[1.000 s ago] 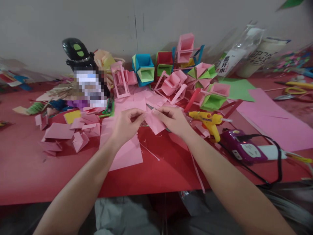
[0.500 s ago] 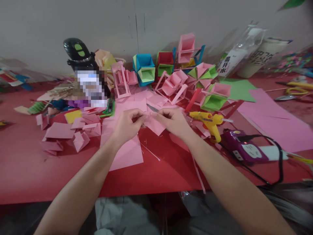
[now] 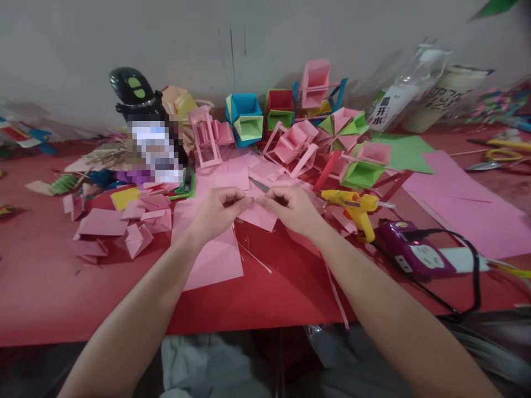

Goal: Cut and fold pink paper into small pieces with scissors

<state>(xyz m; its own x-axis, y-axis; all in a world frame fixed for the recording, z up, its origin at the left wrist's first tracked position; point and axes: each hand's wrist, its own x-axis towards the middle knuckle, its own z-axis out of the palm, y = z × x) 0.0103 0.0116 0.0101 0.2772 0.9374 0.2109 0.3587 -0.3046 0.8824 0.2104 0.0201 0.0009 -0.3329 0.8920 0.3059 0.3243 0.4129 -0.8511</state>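
Note:
A small piece of pink paper (image 3: pixel 262 216) is pinched between my two hands over the red table. My left hand (image 3: pixel 222 209) closes thumb and forefinger on its left edge. On the other side, my right hand (image 3: pixel 292 207) grips it near the top, the fingertips of both hands close together. Behind the paper a pointed metal blade (image 3: pixel 259 184), perhaps of scissors, sticks out; its other end is hidden by my right hand. Under my left wrist lies a larger pink sheet (image 3: pixel 215 260). Thin paper strips (image 3: pixel 259 261) lie just in front of my hands.
Folded pink pieces (image 3: pixel 138 239) lie to the left, beside a green cutter (image 3: pixel 188 179) and a propped phone (image 3: pixel 156 149). Several folded paper models (image 3: pixel 244 119) stand along the wall. To the right are a yellow glue gun (image 3: pixel 354 207), a purple power strip (image 3: pixel 415 249) and its cable.
The pink paper has turned slightly between my fingers, its lower corner shifting to the right. Both hands remain in almost the same place.

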